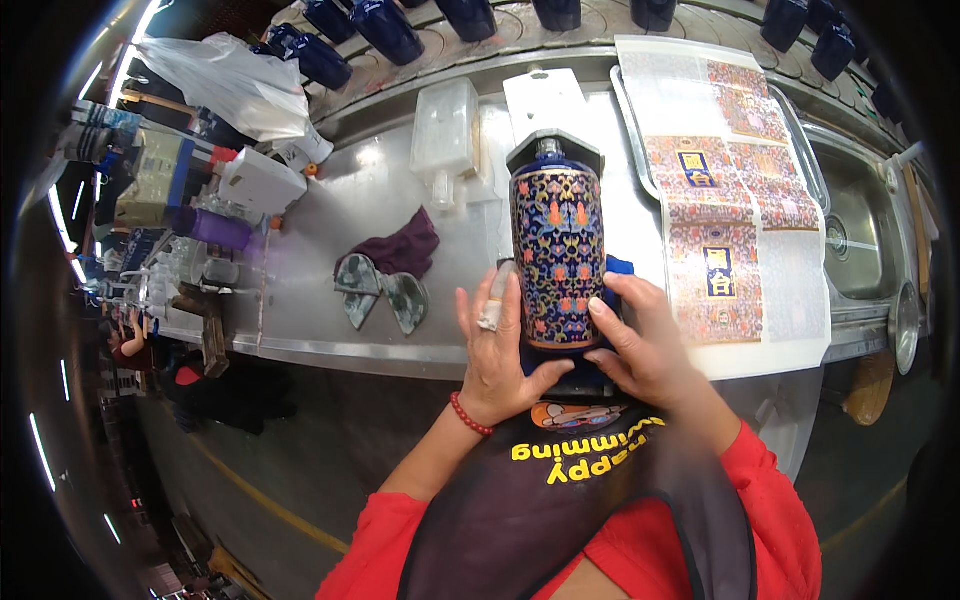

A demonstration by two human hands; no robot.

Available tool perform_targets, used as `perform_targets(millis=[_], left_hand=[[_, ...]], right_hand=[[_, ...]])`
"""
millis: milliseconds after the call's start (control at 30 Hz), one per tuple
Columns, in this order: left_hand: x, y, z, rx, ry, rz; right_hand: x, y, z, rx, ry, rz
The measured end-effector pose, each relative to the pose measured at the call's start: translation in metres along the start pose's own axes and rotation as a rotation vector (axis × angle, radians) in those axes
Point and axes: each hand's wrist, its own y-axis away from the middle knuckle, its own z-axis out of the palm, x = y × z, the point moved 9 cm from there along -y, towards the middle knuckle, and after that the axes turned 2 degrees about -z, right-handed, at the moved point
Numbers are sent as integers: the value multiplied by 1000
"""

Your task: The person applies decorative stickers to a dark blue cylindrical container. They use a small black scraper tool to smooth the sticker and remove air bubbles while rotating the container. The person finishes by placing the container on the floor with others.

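one dark-blue bottle with a bright floral pattern was between the fingers of both hands, its neck pointing away from them and its base nearest the thumbs; whether it lay flat or tilted, i could not tell. the left hand had its fingers spread along the bottle's left side, one bound in a pale wrapping. the right hand had bent fingers at the opposite side, and i could not tell whether they clamped or only touched. the rounded, glossy body seemed apt to roll if one hand eased off before the other, since the fingers flanked only its lower part. if the pattern was a soft film, a dragging thumb or the wrapping's edge could have creased it. beyond the fingertips, a dark angular plate by the neck risked a knock from any forward push. left of the left fingers lay a purple cloth and mottled green pieces. right of the right fingers, patterned sheets could have shifted under a straying forearm.
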Motion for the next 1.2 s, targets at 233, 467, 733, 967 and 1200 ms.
perform_targets(millis=[233,467,733,967,1200], left_hand=[[1,-2,-2,79,-112,34],[-3,-8,-3,123,-134,6],[-10,-4,3,90,-109,-12],[-7,-6,-1,81,-75,0],[4,-8,-5,107,-163,-16]], right_hand=[[14,-78,-49,105,56,-24],[-41,-130,-35,-299,-356,-305],[-60,-121,-31,-274,-150,-352],[-51,-119,-39,9,219,-508],[0,-112,-41,59,347,-224]])
